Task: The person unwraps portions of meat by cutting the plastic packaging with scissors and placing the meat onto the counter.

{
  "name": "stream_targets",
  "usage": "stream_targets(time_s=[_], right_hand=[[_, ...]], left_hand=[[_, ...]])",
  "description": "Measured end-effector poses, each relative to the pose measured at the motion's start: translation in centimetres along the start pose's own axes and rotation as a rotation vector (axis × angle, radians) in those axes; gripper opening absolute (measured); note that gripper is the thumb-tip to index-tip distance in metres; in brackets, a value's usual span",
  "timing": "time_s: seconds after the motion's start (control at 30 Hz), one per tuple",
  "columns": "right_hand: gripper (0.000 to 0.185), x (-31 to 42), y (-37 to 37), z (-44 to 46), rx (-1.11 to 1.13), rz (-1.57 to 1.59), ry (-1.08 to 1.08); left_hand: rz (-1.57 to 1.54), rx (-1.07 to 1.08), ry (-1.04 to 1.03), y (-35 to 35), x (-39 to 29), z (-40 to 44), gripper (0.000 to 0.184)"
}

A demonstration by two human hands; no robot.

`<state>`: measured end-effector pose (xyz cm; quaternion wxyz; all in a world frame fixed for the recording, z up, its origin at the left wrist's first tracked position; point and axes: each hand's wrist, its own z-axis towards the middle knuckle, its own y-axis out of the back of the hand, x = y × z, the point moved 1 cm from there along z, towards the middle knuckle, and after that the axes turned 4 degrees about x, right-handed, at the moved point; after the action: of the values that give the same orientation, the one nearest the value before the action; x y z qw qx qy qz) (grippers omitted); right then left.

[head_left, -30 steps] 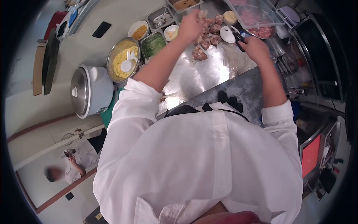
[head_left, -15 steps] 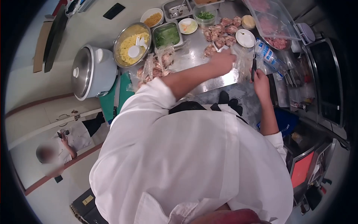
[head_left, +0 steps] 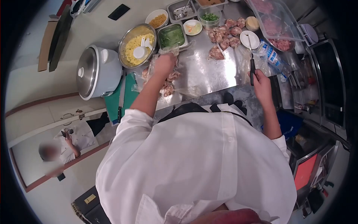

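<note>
My left hand [head_left: 164,64] reaches into a cluster of bagged meat portions [head_left: 168,89] on the left of the steel table. Its fingers look curled, and what lies under them is hidden. Loose clear plastic [head_left: 175,49] surrounds that hand. My right hand [head_left: 262,83] grips a black-handled tool [head_left: 252,69] upright, its thin metal end pointing at a small white plate [head_left: 249,39]. Beside the tool lies a crumpled clear plastic bag [head_left: 244,67]. Farther back sits a second group of meat portions [head_left: 223,34], with one piece [head_left: 216,53] nearest me.
A steel bowl of yellow food [head_left: 131,52], a tray of greens [head_left: 171,35] and a rice cooker [head_left: 97,72] stand left. A knife [head_left: 121,93] rests on a green board [head_left: 112,102]. A labelled plastic packet [head_left: 274,58] lies right. Another person [head_left: 76,140] stands far left.
My left hand has moved left from the far meat group to the nearer bagged meat. One meat portion lies where that hand was. My right hand still holds the tool.
</note>
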<state>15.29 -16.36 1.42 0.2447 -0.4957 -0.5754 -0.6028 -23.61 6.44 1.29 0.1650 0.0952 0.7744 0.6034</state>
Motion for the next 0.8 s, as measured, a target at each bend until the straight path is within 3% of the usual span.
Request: stream_targets(time_s=[0.03,0.1,0.17,0.23,0.3,0.33,0.43,0.57,0.63,0.73,0.8], right_hand=[[0.018,0.6,-0.4,0.2,0.056,-0.009,0.002],[0.017,1.5,-1.2,0.5,0.076,0.068,0.042],[0.013,3.7,-1.6,0.6,0.176,0.066,0.023],[0.020,5.3,-1.6,0.8,0.229,0.020,0.004],[0.036,6.3,-1.9,1.0,0.183,-0.213,0.157],[0.050,9.3,-1.4,0.4,0.187,-0.305,0.106],[0.055,11.7,-1.1,0.3,0.240,-0.409,0.174],[0.054,12.8,-1.4,1.1,0.210,-0.466,0.348],[0.056,14.0,-1.0,1.5,0.226,-0.474,0.330],[0.060,15.4,-0.4,1.9,0.175,-0.651,0.521],[0.060,15.6,0.0,2.4,0.148,-0.658,0.537]], left_hand=[[-0.002,0.002,0.000,0.1,0.7,-0.4,0.023],[-0.475,-0.292,-0.094,1.0,2.3,-1.6,0.027],[-0.559,-0.297,-0.061,3.7,2.0,-2.9,0.029],[-0.643,-0.307,-0.033,5.1,2.7,-3.1,0.032],[-0.964,-0.386,-0.008,5.6,3.7,-2.7,0.036],[-1.059,-0.399,0.002,6.8,2.9,-2.8,0.035],[-1.269,-0.395,-0.004,10.2,0.4,-3.8,0.034],[-1.260,-0.284,-0.093,13.8,-3.5,-4.0,0.032],[-1.368,-0.167,-0.126,15.1,-5.4,-3.7,0.033],[-1.300,-0.137,-0.203,16.8,-8.0,-2.9,0.030],[-1.273,-0.107,-0.230,17.6,-9.5,-2.3,0.030]])
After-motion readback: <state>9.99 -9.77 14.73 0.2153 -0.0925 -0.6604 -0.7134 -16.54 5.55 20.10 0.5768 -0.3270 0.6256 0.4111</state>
